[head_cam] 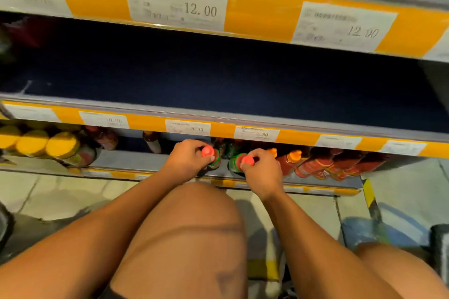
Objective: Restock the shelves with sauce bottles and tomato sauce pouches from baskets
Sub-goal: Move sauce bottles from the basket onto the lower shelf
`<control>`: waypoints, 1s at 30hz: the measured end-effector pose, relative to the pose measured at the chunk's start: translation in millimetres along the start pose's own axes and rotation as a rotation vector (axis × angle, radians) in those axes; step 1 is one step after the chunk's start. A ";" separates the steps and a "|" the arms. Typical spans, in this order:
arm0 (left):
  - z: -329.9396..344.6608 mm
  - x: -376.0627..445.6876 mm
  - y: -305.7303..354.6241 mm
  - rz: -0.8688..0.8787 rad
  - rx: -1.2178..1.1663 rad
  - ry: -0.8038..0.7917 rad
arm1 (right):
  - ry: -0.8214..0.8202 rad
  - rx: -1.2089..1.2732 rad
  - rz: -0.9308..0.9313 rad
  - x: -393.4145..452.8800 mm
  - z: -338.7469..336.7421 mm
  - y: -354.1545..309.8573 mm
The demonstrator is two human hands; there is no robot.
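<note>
Two dark sauce bottles with red caps and green neck rings stand on the bottom shelf [136, 161]. My left hand [185, 159] grips the left bottle [208, 152] at its cap. My right hand [261, 170] grips the right bottle [246, 160] at its cap, just beside the first. Both bottles are upright at the shelf's front, their bodies mostly hidden by my hands.
Yellow-lidded jars [62, 144] fill the bottom shelf's left. Red sauce bottles with orange caps [292, 158] stand right of my right hand. The middle shelf [218, 85] is dark and bare. My knees are below the hands. A blue basket [379, 233] sits on the floor at right.
</note>
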State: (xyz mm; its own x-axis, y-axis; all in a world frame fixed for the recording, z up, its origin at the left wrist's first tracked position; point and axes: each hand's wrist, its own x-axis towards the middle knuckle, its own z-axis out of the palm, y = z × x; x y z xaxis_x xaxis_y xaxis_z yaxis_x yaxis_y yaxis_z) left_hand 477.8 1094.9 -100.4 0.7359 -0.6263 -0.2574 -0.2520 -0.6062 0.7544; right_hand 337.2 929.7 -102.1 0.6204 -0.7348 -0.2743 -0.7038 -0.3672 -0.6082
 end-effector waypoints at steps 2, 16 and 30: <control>6.4 8.3 -2.0 0.009 0.028 -0.034 | 0.004 -0.012 -0.001 2.5 2.9 2.5; 39.2 33.8 -11.2 -0.032 0.087 -0.135 | 0.007 -0.042 -0.034 14.6 26.2 5.2; 26.1 15.2 -7.3 -0.073 0.061 -0.064 | -0.090 -0.070 -0.025 4.1 9.3 -5.1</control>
State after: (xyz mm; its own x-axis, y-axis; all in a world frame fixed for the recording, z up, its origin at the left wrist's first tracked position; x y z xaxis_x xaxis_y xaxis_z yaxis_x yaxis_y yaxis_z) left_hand 474.5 1077.0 -125.6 0.7125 -0.6083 -0.3497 -0.2388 -0.6789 0.6943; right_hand 346.5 933.8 -107.1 0.6642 -0.6719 -0.3276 -0.7084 -0.4259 -0.5628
